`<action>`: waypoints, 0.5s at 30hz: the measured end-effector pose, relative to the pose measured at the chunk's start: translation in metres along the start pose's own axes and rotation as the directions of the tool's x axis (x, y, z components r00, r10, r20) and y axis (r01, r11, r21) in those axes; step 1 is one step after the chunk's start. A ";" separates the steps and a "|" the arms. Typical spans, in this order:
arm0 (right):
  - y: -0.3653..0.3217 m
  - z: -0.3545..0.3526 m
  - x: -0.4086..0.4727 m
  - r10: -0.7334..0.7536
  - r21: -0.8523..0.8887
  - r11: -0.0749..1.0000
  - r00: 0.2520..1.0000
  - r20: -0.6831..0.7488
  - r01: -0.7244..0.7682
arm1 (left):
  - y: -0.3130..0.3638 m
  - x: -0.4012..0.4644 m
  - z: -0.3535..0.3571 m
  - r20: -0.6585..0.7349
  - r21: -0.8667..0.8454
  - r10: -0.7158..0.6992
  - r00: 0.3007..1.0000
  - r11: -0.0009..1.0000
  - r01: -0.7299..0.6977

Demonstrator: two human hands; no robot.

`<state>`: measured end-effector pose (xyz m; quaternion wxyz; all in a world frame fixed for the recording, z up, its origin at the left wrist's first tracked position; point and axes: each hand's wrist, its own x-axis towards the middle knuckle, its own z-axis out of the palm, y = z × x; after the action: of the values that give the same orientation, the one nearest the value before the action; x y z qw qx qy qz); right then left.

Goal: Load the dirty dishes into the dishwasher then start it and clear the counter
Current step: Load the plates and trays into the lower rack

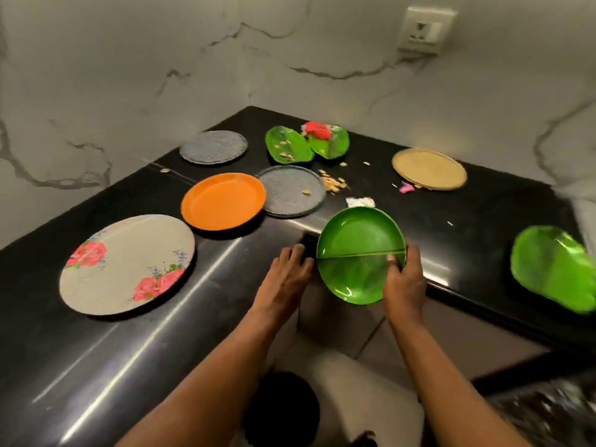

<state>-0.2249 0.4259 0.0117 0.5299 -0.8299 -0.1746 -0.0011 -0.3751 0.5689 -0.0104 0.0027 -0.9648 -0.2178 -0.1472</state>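
Green plates (354, 240): we are gripping two, tilted at counter (96, 343) edge, right hand (404, 282) clasping their rim. Left hand (287, 275) lying relaxed beside them, fingers straight, touching counter edge, grasping nothing.

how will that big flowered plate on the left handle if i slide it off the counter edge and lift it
The flowered plate looks flat and wide with barely any rim, so fingers probably need to get under its edge. It lies flat on the glossy black counter, so it would likely slide easily. It seems rigid; whether it is breakable cannot be told.
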 end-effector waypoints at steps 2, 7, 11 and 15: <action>0.034 -0.045 -0.024 0.085 -0.035 0.996 0.996 -0.035 -0.086 | 0.032 -0.013 0.004 0.080 0.001 0.077 0.994 0.997 -0.078; 0.117 -0.153 -0.086 0.249 -0.090 0.956 0.936 -0.249 -0.279 | 0.130 -0.029 0.028 0.222 -0.043 0.213 0.952 0.977 -0.209; 0.175 -0.224 -0.145 0.438 0.112 0.895 0.800 -0.410 -0.432 | 0.214 -0.055 0.071 0.366 -0.109 0.413 0.834 0.909 -0.402; 0.229 -0.280 -0.196 0.742 0.505 0.662 0.577 -0.341 -0.554 | 0.292 -0.082 0.107 0.490 -0.150 0.497 0.716 0.857 -0.493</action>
<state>-0.2913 0.0366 -0.1039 0.6536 -0.6949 0.2997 0.0025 -0.2929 0.2775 -0.1192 -0.0200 -0.9910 0.0559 0.1199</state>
